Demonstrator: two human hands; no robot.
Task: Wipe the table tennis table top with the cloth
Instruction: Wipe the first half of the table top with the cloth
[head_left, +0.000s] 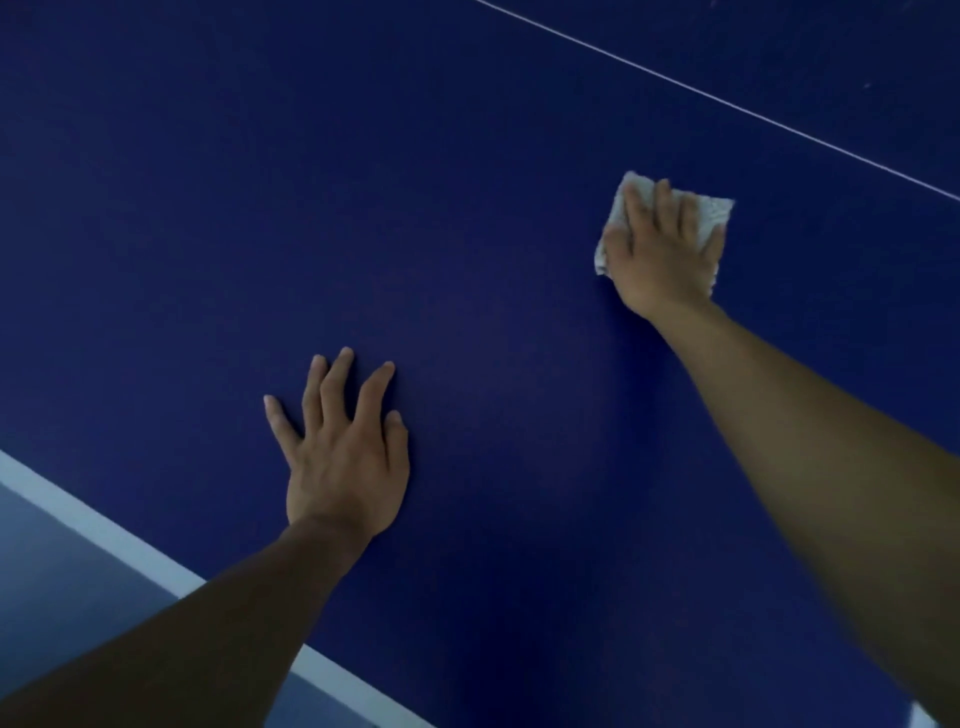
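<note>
Head view, wiping in progress.

Right hand (662, 254), right of centre in the upper half of the frame: palm down, fingers spread flat over the cloth (714, 215), pressing it onto the table top (467, 182). Not a pinch or a fist; the cloth is pinned under an open palm. The cloth is a small whitish folded pad whose edges show past the fingertips at the upper right and past the thumb side at the left. Its underside is hidden, so soiling cannot be judged.

Left hand (345, 457), lower centre-left: flat on the bare blue surface, fingers splayed, holding nothing. Judged to be a brace for the lean.

Key relation: the cloth lies directly under the working hand, with no gap to close. The right forearm runs from the lower right corner up toward the pad, so the natural stroke axis follows that diagonal. The thin white line (727, 101) crosses the upper right, just beyond the cloth. The broad white edge stripe (104, 530) sits at lower left, near the left hand, well apart from the cloth.

Judgement: the right hand alone can carry the wipe. Large blue area to upper left looks within reach only by shifting the brace. Progress cannot be told; no visible wet track.
</note>
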